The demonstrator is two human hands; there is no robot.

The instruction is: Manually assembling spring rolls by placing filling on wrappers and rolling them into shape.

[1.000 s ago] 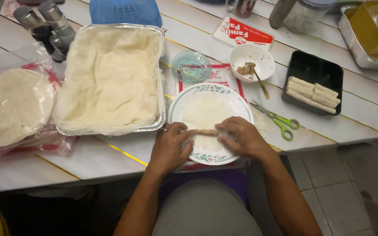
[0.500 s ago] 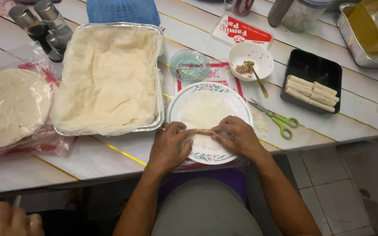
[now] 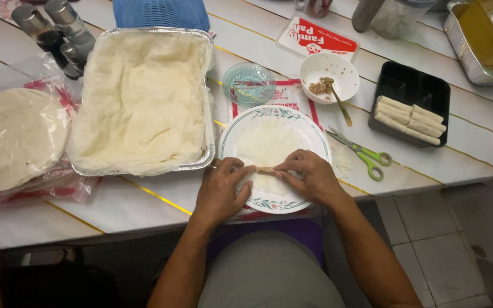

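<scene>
A thin white wrapper [image 3: 266, 142] lies on a round patterned plate [image 3: 306, 131] at the table's front edge. Across its near part runs a line of brown filling [image 3: 267, 170]. My left hand [image 3: 221, 191] and my right hand [image 3: 309, 177] both pinch the wrapper's near edge around that filling, fingertips almost meeting in the middle of the plate. A white bowl [image 3: 329, 77] with brown filling and a spoon [image 3: 338, 100] stands behind the plate. Several finished rolls [image 3: 409, 118] lie in a black tray [image 3: 409, 91] at the right.
A foil tray of loose wrappers [image 3: 141, 100] sits left of the plate, a bagged stack of round wrappers [image 3: 12, 137] further left. Green-handled scissors [image 3: 363, 154], a small glass dish [image 3: 249, 84], a blue basket [image 3: 161, 12], metal shakers [image 3: 52, 31] and a foil pan [image 3: 480, 37] surround them.
Both hands stay on the wrapper with the fingers closing slightly over the filling. Nothing else on the table has moved.
</scene>
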